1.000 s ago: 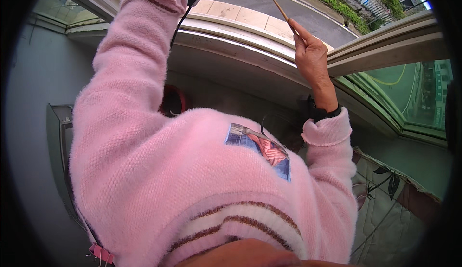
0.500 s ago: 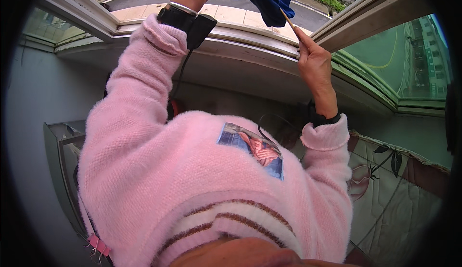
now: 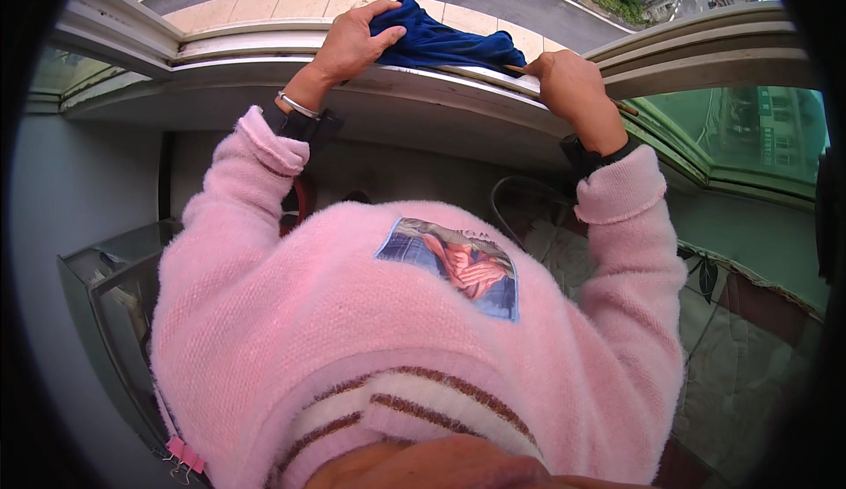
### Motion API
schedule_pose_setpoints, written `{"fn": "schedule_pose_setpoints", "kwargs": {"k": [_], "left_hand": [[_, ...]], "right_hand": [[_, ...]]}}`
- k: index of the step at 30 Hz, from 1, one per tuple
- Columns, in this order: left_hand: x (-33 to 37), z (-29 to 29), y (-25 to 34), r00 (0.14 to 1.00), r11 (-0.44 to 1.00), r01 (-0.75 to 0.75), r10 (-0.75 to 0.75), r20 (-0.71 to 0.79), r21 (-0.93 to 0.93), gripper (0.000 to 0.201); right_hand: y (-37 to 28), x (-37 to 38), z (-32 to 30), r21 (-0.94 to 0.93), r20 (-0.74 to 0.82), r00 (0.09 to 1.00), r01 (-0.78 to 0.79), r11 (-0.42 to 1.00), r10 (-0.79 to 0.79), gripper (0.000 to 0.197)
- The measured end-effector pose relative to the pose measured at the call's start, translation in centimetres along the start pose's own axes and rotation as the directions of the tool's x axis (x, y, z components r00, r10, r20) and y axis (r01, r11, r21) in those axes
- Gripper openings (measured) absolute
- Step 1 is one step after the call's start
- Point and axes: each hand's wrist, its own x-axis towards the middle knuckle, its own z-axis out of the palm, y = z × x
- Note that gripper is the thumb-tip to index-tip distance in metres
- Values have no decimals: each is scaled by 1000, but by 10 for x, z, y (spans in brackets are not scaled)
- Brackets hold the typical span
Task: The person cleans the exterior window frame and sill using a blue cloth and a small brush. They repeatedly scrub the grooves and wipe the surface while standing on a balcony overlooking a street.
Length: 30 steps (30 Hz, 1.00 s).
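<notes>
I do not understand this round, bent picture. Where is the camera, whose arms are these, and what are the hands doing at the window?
The camera sits on a person's head and looks down, so its wide lens bends straight edges. The pink sweater and both arms belong to that person. Both arms reach up to an open window sill, with a road outside below. The left hand presses on a dark blue cloth lying on the sill. The right hand is closed at the cloth's other end, around a thin brown stick that is mostly hidden. A glass-topped cabinet stands at the lower left.
</notes>
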Motion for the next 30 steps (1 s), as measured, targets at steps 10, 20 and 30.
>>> {"fn": "schedule_pose_setpoints", "kwargs": {"k": [10,20,30], "left_hand": [[-42,-80,-36,984,926,25,43,-172,377,16],[-99,-181,-85,877,861,269,-34,-478,431,33],[-106,-211,-106,764,748,491,-124,-633,446,45]], "right_hand": [[-65,58,-13,243,64,986,132,961,-152,30],[-266,179,-53,255,-105,854,518,817,-509,22],[-390,251,-69,310,-223,749,661,683,-624,24]]}}
